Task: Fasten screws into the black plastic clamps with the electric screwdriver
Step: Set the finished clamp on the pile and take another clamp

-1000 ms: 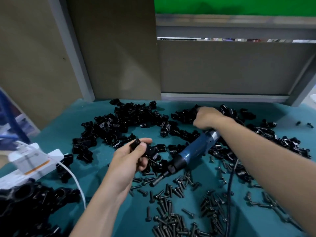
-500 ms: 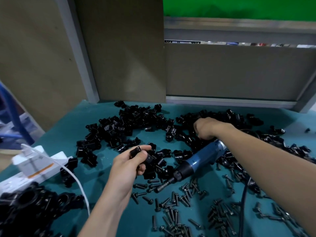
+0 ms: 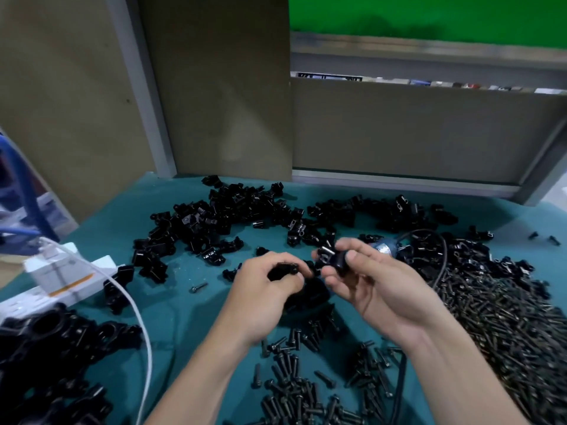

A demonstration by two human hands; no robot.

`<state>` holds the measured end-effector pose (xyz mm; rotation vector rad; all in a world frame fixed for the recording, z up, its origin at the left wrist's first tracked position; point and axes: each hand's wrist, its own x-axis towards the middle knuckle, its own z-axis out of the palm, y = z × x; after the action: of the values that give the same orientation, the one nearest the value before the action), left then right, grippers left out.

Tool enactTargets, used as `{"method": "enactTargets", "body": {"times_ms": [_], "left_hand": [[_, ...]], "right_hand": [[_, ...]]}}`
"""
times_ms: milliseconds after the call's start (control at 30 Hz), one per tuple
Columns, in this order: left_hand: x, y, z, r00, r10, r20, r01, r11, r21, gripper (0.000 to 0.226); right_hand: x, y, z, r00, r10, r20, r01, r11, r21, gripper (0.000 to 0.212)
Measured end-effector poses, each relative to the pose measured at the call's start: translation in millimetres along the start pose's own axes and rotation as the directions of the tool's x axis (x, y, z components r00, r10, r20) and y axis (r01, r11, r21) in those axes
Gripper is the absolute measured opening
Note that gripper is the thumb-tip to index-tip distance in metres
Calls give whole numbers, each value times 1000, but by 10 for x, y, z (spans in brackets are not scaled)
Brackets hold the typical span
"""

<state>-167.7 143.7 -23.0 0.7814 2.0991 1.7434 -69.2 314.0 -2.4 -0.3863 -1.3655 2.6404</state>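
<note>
My left hand (image 3: 264, 289) grips a black plastic clamp piece (image 3: 283, 269) at the centre of the teal table. Just to its right, my right hand (image 3: 371, 283) pinches a second black clamp piece (image 3: 333, 256) between thumb and fingers; the two pieces are close together but apart. The blue electric screwdriver (image 3: 383, 247) lies on the table behind my right hand, mostly hidden by it, its black cord (image 3: 441, 259) looping to the right. Loose black screws (image 3: 294, 391) lie scattered in front of my wrists.
A big heap of black clamps (image 3: 221, 222) covers the back of the table (image 3: 184, 302). A dense screw pile (image 3: 503, 320) fills the right side. A white power strip (image 3: 58, 280) with a white cable (image 3: 138, 314) sits left, larger black parts (image 3: 52, 348) near left. One screw (image 3: 198, 288) lies alone.
My right hand came back from the far clamp pile with a clamp piece in its fingers and now meets my left hand at the centre. The camera view shifted.
</note>
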Motion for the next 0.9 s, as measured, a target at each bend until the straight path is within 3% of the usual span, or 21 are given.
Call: {"method": "enactTargets", "body": {"times_ms": [133, 267, 400, 500, 600, 767, 900], "left_hand": [[-96, 57, 116, 989, -24, 144, 37, 995, -91, 15], [-95, 77, 106, 964, -50, 262, 31, 996, 79, 32], [-92, 76, 50, 938, -60, 340, -12, 979, 205, 40], [-106, 84, 46, 924, -79, 374, 12, 984, 179, 43], [-128, 101, 51, 871, -114, 478, 82, 993, 88, 56], [-165, 132, 47, 816, -104, 568, 162, 985, -52, 53], [-170, 138, 46, 818, -102, 566, 188, 978, -94, 58]], "right_hand": [[-144, -4, -4, 1000, -19, -14, 17, 990, -139, 40], [-200, -93, -46, 996, -81, -47, 67, 965, -254, 21], [-203, -56, -101, 998, -49, 26, 55, 941, -333, 14], [-224, -63, -102, 994, -20, 112, 57, 942, -331, 11], [-235, -82, -91, 985, -40, 170, 108, 906, -410, 24], [-231, -45, -47, 980, -117, 161, 198, 656, -728, 32], [-218, -64, 52, 964, -239, 113, 179, 274, -945, 35]]}}
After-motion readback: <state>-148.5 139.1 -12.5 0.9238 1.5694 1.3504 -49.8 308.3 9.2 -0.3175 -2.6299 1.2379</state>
